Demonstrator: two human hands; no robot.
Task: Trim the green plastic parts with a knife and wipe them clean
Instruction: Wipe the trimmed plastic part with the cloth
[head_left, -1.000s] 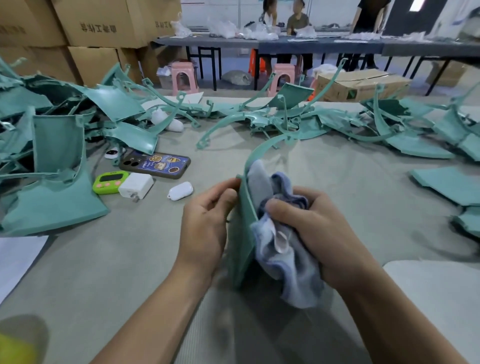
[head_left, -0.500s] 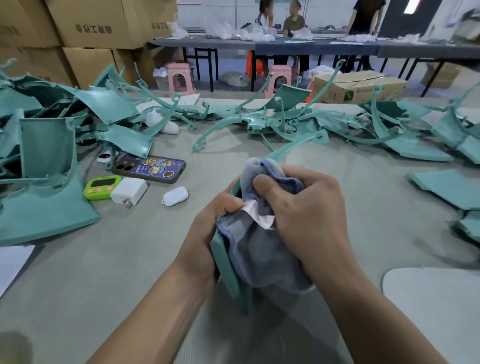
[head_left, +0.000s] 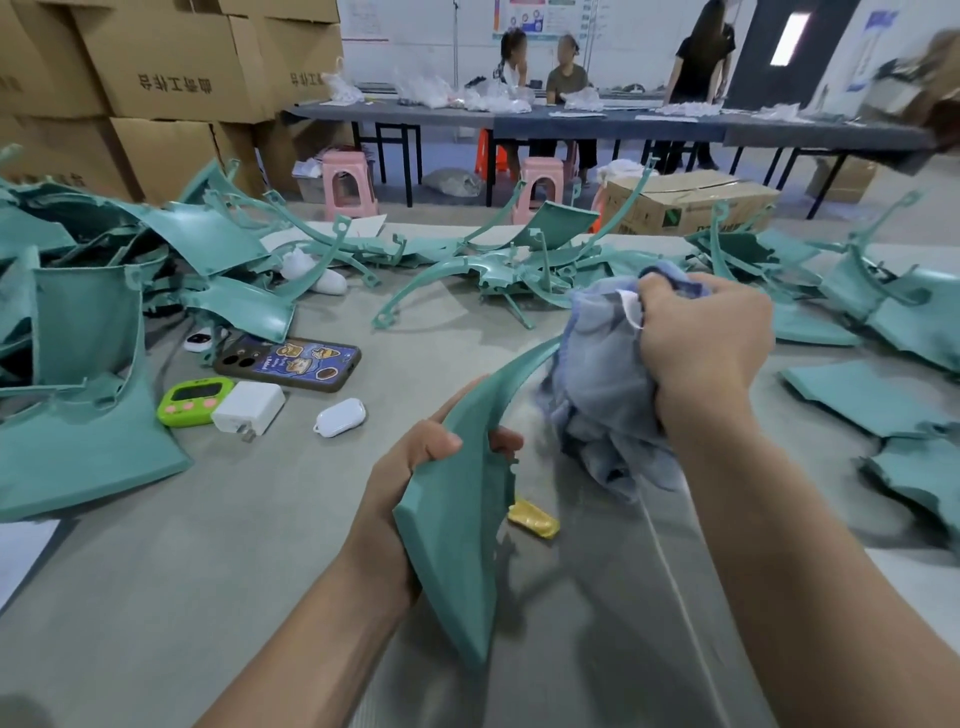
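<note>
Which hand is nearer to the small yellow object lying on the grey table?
Left. The left hand, gripping the green plastic part, is just left of the small yellow object; the right hand, clutching the blue-grey cloth, is farther up and right.

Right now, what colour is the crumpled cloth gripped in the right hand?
Pale blue-grey crumpled cloth, with a small white tag; the head view shows it.
</note>
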